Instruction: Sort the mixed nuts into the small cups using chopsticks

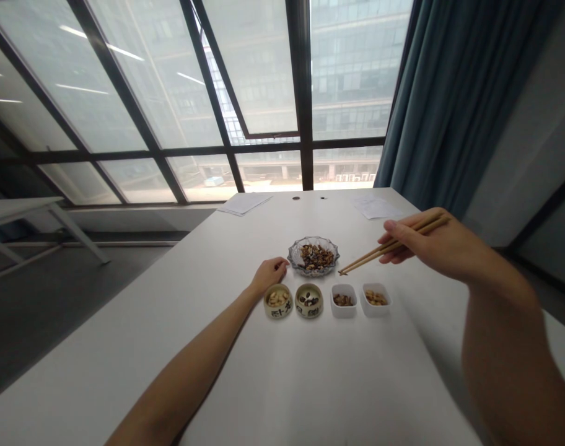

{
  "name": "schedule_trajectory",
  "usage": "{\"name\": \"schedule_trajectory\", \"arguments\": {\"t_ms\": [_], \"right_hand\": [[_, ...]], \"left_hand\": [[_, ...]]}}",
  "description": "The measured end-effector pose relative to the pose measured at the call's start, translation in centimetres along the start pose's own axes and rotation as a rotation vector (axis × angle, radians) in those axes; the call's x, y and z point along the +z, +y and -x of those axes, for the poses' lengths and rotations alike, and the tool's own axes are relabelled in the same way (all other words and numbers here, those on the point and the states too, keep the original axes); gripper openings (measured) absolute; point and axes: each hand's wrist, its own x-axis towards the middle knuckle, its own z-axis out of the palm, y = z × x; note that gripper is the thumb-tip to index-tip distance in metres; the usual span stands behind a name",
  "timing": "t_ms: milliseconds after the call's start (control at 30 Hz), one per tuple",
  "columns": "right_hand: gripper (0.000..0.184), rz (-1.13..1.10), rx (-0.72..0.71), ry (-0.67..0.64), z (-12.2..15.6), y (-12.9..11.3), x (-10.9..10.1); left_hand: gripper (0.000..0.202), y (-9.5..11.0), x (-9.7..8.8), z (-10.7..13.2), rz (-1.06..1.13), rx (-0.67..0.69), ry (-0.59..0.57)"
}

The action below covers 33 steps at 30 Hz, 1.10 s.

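Note:
My right hand (pixel 417 238) is closed around a pair of wooden chopsticks (pixel 370 255), slanting down to the left. Their tips hover just right of the scalloped glass bowl (pixel 292 263), with a tiny dark speck there, too small to name. Mixed nuts and seeds (pixel 317 255) fill the bowl. My left hand (pixel 267 274) rests on the table with curled fingers, its fingertips at the bowl's left rim. In front stand a round cup (pixel 277 313) with pale nuts, a second round cup (pixel 309 313) with dark seeds, a white square dish (pixel 343 310) with brown pieces, and another white dish (pixel 376 309) with tan nuts.
The white table (pixel 282 384) runs back toward the windows. Paper sheets (pixel 243 203) lie at its far left, and more paper (pixel 373 206) at the far right. A blue curtain (pixel 454 105) hangs at the right; another table (pixel 22 210) stands at the left.

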Motion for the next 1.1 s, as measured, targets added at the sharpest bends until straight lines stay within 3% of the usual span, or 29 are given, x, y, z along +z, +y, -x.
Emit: {"name": "schedule_trajectory", "arguments": {"t_ms": [367, 633, 833, 1100], "right_hand": [[0.037, 0.008, 0.026, -0.139, -0.6, 0.9, 0.5], [0.04, 0.045, 0.026, -0.162, -0.9, 1.1, 0.5], [0.043, -0.008, -0.015, -0.047, -1.2, 1.1, 0.5], [0.047, -0.101, -0.17, 0.219, -2.5, 1.1, 1.4]], "left_hand": [[0.041, -0.4, 0.2, -0.1, 0.002, -0.007, 0.001], [0.041, -0.3, 0.2, 0.0, 0.012, 0.005, 0.004], [0.04, -0.2, 0.1, 0.0, 0.015, 0.007, 0.008], [0.04, -0.4, 0.2, -0.1, 0.012, 0.012, 0.011]]}}
